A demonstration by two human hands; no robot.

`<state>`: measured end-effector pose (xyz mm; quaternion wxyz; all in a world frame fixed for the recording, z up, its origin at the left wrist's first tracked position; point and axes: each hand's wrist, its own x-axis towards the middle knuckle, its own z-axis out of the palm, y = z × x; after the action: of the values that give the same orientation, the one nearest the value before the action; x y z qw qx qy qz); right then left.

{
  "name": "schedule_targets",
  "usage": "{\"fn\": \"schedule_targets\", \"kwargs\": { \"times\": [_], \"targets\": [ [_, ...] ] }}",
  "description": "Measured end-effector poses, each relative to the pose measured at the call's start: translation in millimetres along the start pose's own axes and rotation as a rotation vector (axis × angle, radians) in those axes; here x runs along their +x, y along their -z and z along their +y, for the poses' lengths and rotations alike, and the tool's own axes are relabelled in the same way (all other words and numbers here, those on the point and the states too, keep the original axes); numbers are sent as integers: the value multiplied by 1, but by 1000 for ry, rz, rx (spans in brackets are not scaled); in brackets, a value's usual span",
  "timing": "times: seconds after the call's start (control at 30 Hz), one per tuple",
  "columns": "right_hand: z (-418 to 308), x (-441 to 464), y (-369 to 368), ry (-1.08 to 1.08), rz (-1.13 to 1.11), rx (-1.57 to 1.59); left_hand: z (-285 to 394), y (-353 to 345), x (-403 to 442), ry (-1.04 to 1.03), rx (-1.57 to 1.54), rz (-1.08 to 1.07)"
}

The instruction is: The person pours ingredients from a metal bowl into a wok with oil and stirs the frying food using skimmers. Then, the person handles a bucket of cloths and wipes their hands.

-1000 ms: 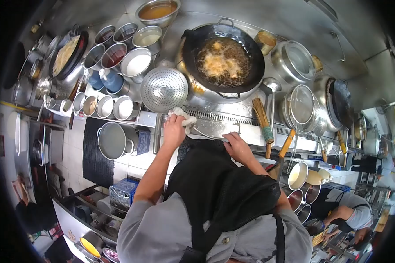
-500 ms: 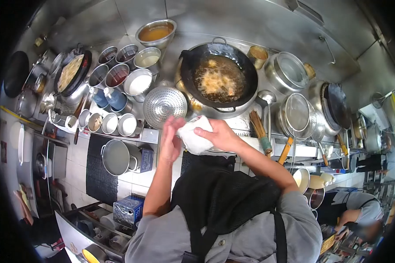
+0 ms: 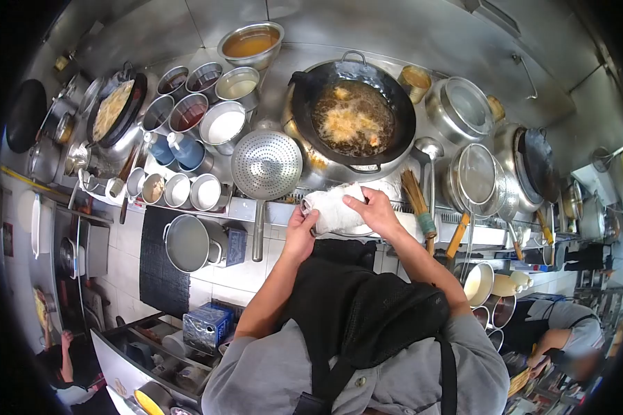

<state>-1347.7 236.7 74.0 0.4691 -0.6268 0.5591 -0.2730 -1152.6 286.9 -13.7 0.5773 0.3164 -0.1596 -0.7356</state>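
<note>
A folded white cloth (image 3: 336,211) is held between my two hands at the front edge of the stove. My left hand (image 3: 302,235) grips its left end, with the thumb upright along it. On the other side, my right hand (image 3: 378,211) pinches the cloth with the thumb on top. Whether anything lies under the cloth is hidden. Just beyond it, a black wok (image 3: 353,104) contains dark bubbling oil with golden frying pieces (image 3: 351,124). To the left, a perforated metal skimmer (image 3: 266,164) rests with its handle pointing toward me.
A bamboo brush (image 3: 415,197) and a metal ladle (image 3: 429,149) lie right of the wok. Metal containers of sauces and powders (image 3: 223,123) crowd the left. Mesh strainers (image 3: 474,174) sit at right. A large pot (image 3: 188,243) stands below. Another person (image 3: 557,325) is at right.
My left hand has gone from open beside the cloth to gripping its left end. The cloth and both hands have shifted right in view. The skimmer's handle now shows.
</note>
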Motion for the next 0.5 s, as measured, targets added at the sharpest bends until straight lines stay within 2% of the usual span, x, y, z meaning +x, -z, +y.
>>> {"fn": "schedule_targets", "kwargs": {
  "times": [0.07,0.1,0.17,0.2,0.23,0.3,0.33,0.4,0.43,0.5],
  "targets": [
    [5,2,-2,154,114,-119,-11,1,6,-119,97,38],
    [2,1,-6,153,121,-112,-10,-7,8,-115,105,34],
    [-14,-4,-21,49,-50,192,-5,-26,11,-71,-30,90],
    [-24,-7,-23,80,-210,303,-5,-27,16,-32,71,10],
    [-17,-2,-31,135,-283,315,-1,-27,18,93,-2,-54],
    [-33,-2,-18,113,-298,416,3,-23,24,106,-135,-121],
    [-42,0,-10,119,-291,419,11,-35,23,107,-128,-126],
    [-53,4,4,259,-69,581,23,-53,18,130,-233,4],
    [-58,8,11,259,-63,586,21,-54,19,134,-227,4],
    [-66,16,17,408,85,828,16,-57,21,184,-161,-120]
  ]
}}
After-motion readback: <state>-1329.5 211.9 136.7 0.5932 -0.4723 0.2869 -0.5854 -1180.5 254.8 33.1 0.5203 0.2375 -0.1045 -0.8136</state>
